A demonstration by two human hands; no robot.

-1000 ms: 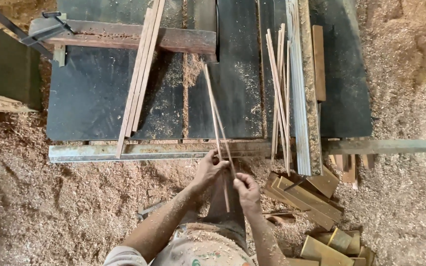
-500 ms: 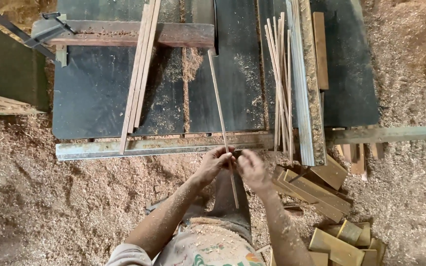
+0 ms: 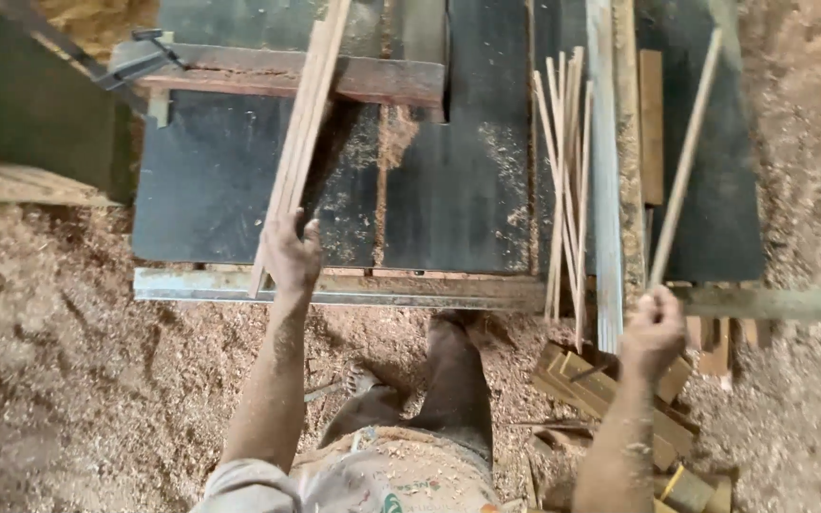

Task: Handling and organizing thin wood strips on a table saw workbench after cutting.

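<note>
sawdust floor (image 3: 68,380), thick all round; dark bench (image 3: 448,190) with a metal front rail (image 3: 410,290), dusted with shavings. your left hand (image 3: 292,255) rests at the bench's front edge, fingers closed on the near end of a bundle of flat wooden slats (image 3: 301,133) that runs up and away across the bench. your right hand (image 3: 653,332), just off the right front corner, fingers clenched round a thin wooden stick (image 3: 686,157) tilted up to the right. loose thin sticks (image 3: 563,171) lie between, beside a long metal fence (image 3: 603,190). wood offcuts (image 3: 601,389) piled on the floor under your right hand.
</note>
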